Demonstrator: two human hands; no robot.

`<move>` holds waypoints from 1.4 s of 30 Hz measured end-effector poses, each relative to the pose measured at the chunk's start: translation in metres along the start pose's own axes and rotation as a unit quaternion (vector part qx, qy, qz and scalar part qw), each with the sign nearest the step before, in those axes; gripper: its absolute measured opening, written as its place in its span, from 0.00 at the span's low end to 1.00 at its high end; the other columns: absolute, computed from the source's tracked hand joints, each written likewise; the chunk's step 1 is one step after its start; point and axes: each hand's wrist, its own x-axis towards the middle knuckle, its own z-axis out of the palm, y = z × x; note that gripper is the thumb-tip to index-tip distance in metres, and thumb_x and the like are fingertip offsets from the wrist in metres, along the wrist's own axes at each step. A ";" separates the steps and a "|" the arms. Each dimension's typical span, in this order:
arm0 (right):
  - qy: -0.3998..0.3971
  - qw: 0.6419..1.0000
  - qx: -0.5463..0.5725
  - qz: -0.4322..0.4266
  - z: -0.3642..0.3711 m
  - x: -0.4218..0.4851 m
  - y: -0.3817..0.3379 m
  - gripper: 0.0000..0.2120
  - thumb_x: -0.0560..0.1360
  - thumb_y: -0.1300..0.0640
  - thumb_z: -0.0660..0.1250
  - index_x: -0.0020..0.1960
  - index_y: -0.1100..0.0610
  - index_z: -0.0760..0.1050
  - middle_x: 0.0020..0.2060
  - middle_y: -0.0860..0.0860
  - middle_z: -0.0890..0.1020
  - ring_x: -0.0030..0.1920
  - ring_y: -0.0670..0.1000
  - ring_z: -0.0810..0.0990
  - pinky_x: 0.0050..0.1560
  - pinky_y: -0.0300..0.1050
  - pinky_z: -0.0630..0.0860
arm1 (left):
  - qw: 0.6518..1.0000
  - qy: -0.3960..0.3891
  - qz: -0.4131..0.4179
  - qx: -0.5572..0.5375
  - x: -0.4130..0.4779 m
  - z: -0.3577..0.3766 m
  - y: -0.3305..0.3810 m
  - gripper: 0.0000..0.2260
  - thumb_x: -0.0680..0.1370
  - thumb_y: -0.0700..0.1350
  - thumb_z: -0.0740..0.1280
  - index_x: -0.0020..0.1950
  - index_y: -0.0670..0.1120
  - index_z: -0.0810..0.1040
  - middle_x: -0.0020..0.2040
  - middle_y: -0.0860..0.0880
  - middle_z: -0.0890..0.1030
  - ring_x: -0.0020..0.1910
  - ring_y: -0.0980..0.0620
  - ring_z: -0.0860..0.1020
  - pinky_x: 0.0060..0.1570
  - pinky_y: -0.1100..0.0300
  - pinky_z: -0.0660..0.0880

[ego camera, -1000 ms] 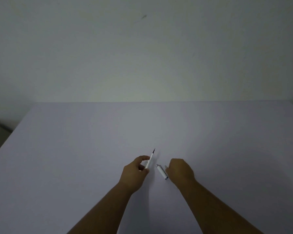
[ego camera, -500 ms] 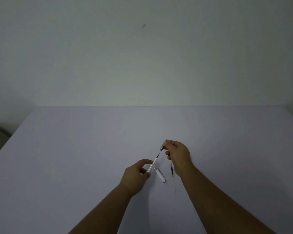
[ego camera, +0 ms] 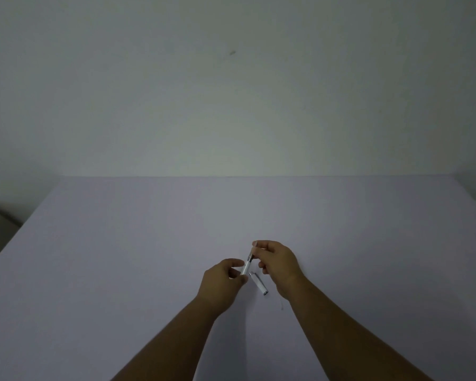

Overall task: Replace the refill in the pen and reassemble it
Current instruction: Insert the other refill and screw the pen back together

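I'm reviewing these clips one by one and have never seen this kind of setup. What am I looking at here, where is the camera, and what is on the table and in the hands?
There is no machine here: a person works with two bare hands. The single picture comes from a wide-angle camera worn on the head, looking forward and down, so both forearms reach in from the bottom edge.

The left hand holds the white pen barrel by its lower end. The right hand pinches the grip piece at the barrel's upper end; whether it is fully seated is too small to tell.

On the pale table lies the white pen cap, between the hands. A thin pale line beside the right wrist, perhaps a refill, is mostly hidden.
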 end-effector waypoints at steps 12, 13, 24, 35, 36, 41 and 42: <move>-0.071 0.996 -0.030 0.055 -0.001 -0.004 -0.016 0.10 0.71 0.50 0.70 0.45 0.57 0.77 0.37 0.51 0.76 0.35 0.48 0.72 0.35 0.41 0.71 | 0.998 0.044 0.034 0.038 -0.010 -0.007 0.013 0.08 0.74 0.44 0.69 0.52 0.48 0.81 0.39 0.57 0.78 0.36 0.61 0.76 0.39 0.66 0.73; -0.072 0.995 -0.017 0.059 0.000 -0.003 -0.017 0.09 0.72 0.51 0.70 0.45 0.56 0.77 0.39 0.51 0.77 0.36 0.48 0.71 0.36 0.41 0.71 | 0.998 0.045 0.033 0.036 -0.010 -0.007 0.014 0.08 0.74 0.44 0.69 0.51 0.48 0.81 0.39 0.57 0.78 0.36 0.60 0.76 0.39 0.66 0.73; -0.048 0.996 -0.042 0.062 -0.001 -0.008 -0.025 0.14 0.71 0.42 0.67 0.39 0.53 0.76 0.36 0.50 0.77 0.32 0.48 0.69 0.33 0.40 0.68 | 0.998 0.047 0.022 0.031 -0.014 -0.010 0.023 0.07 0.72 0.43 0.70 0.50 0.46 0.82 0.40 0.52 0.80 0.38 0.53 0.78 0.42 0.59 0.78; -0.084 0.995 0.020 0.048 -0.006 -0.014 -0.022 0.07 0.73 0.53 0.69 0.45 0.57 0.80 0.40 0.54 0.78 0.36 0.49 0.71 0.37 0.41 0.71 | 0.996 0.051 0.031 0.072 -0.017 -0.009 0.024 0.08 0.72 0.45 0.71 0.49 0.46 0.82 0.40 0.52 0.80 0.38 0.55 0.77 0.35 0.68 0.70; -0.082 0.996 0.001 0.043 -0.006 -0.014 -0.022 0.07 0.72 0.52 0.70 0.41 0.56 0.80 0.37 0.53 0.77 0.34 0.49 0.71 0.37 0.41 0.71 | 0.995 0.050 0.035 0.079 -0.017 -0.009 0.024 0.08 0.72 0.45 0.71 0.49 0.46 0.81 0.39 0.53 0.79 0.38 0.56 0.76 0.35 0.69 0.69; -0.050 0.996 -0.051 0.059 -0.004 -0.013 -0.024 0.16 0.70 0.44 0.70 0.39 0.57 0.75 0.34 0.50 0.75 0.33 0.48 0.69 0.35 0.41 0.70 | 0.996 0.048 0.035 0.070 -0.017 -0.009 0.025 0.07 0.72 0.45 0.71 0.48 0.47 0.81 0.35 0.57 0.77 0.33 0.59 0.74 0.32 0.70 0.67; -0.068 0.996 0.008 0.059 -0.004 -0.013 -0.024 0.12 0.71 0.48 0.70 0.41 0.57 0.77 0.36 0.51 0.76 0.35 0.48 0.70 0.36 0.40 0.70 | 0.996 0.050 0.033 0.069 -0.016 -0.009 0.026 0.07 0.72 0.45 0.71 0.48 0.47 0.81 0.34 0.57 0.77 0.32 0.59 0.74 0.32 0.69 0.67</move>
